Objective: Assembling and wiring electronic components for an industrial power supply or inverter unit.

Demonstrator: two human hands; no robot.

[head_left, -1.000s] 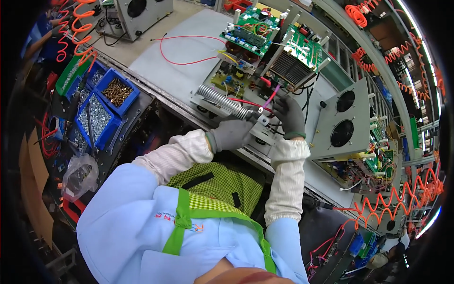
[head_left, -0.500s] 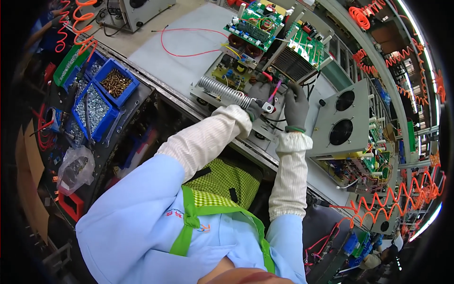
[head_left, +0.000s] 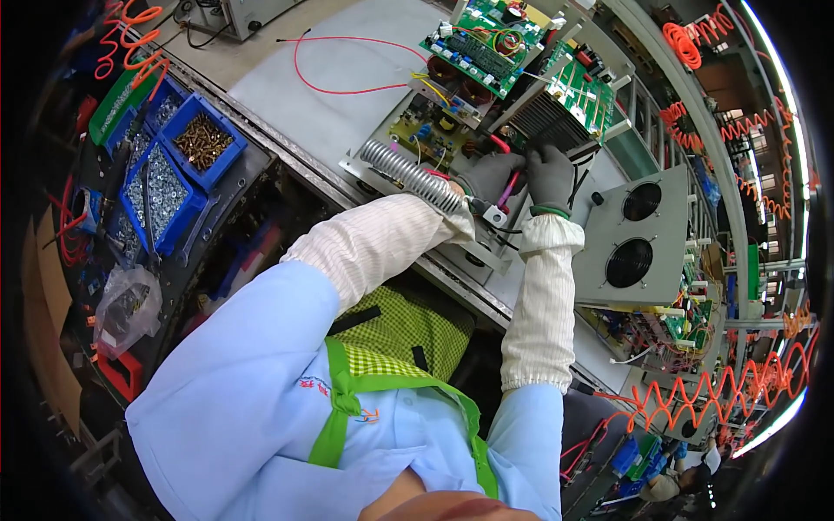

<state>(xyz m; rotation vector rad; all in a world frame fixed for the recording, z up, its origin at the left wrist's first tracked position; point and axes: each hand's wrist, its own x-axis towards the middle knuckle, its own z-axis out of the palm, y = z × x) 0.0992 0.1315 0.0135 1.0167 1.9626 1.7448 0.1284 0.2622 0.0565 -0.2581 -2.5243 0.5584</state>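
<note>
My left hand (head_left: 492, 176) and right hand (head_left: 550, 176), both in grey gloves, work close together inside an opened electrical unit. Between them runs a thick red and purple cable (head_left: 510, 187), sloping down to a small silver block (head_left: 495, 215). My left hand is curled beside the cable, its fingertips partly hidden. The fingers of my right hand are bent and close together at the lower edge of a black finned heat sink (head_left: 539, 122); whatever they grip is hidden. A silver metal coil (head_left: 408, 174) lies across my left wrist's side of the unit.
Green circuit boards (head_left: 479, 45) rise above the heat sink. A grey panel with two fans (head_left: 662, 207) stands at right. Blue bins (head_left: 207, 178) of screws and washers sit at left. A loose red wire (head_left: 296, 65) lies on the bench; orange coiled hoses (head_left: 695, 395) hang at right.
My left hand has moved off the coil's block end, farther into the unit beside the cable. My right hand has moved up to the heat sink's edge, its fingers more bent. The view has shifted slightly.
</note>
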